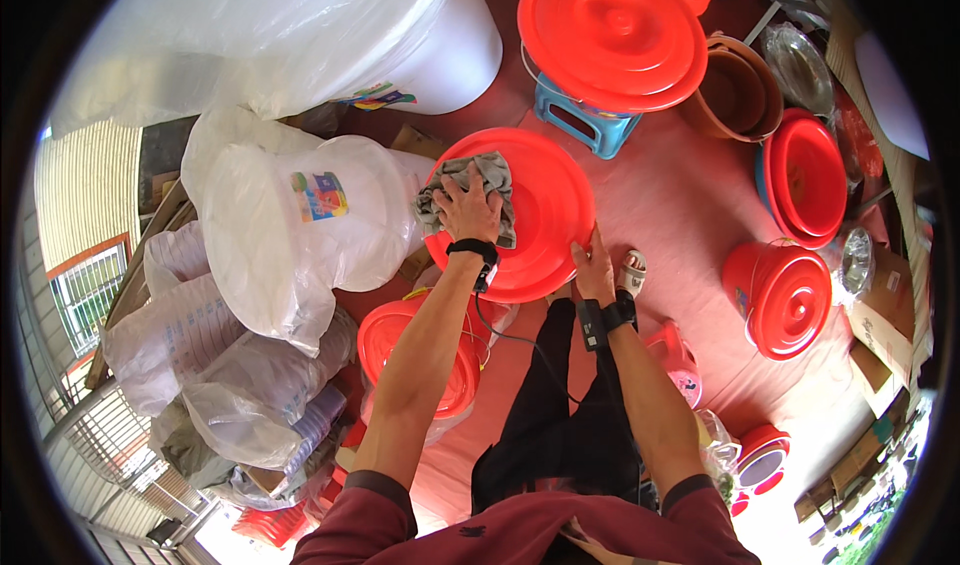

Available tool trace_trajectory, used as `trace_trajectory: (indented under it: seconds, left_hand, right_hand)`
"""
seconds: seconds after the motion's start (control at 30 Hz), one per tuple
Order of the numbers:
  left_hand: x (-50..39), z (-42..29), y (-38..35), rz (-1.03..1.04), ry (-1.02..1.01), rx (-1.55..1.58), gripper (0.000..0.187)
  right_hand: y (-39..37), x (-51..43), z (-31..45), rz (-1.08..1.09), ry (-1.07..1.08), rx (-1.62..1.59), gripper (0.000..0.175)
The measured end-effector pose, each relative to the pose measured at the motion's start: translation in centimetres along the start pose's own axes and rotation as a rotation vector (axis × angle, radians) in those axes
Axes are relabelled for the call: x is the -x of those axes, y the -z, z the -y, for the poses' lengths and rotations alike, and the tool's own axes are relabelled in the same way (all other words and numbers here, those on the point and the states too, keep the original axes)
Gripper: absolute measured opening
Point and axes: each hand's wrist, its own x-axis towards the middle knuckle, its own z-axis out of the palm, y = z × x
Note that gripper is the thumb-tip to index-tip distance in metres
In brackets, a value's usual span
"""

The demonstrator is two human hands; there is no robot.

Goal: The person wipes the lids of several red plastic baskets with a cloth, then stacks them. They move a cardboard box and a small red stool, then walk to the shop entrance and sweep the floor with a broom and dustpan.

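Note:
Before me is a round red plastic lid (551,205), probably on a bucket whose body I cannot see. My left hand (471,208) presses a crumpled grey cloth (491,167) onto the lid's left part, its fingers spread over the fabric. At the lower right rim, my right hand (596,268) grips the lid's edge between thumb and fingers. Each wrist wears a black strap with a small device.
A larger red lidded bucket (611,36) stands on a blue plastic stool (585,118) ahead. White plastic-wrapped tubs (300,212) crowd the left. Nested brown buckets (735,88), red basins (806,175) and another lidded red bucket (787,302) line the right. Red sheeting (675,190) covers the floor.

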Motion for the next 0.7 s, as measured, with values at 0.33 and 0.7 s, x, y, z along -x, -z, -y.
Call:
trace_trajectory:
  seconds: [0.33, 0.7]
  left_hand:
    - [1.2, -6.8, 0.9, -0.061, -0.881, -0.111, 0.050]
    - [-4.0, -6.7, 2.7, 0.101, -0.917, -0.055, 0.030]
  right_hand:
    - [-0.1, 0.8, -0.3, -0.091, 0.106, 0.091, 0.053]
    - [-0.4, 0.8, 0.7, -0.068, 0.008, 0.149, 0.065]
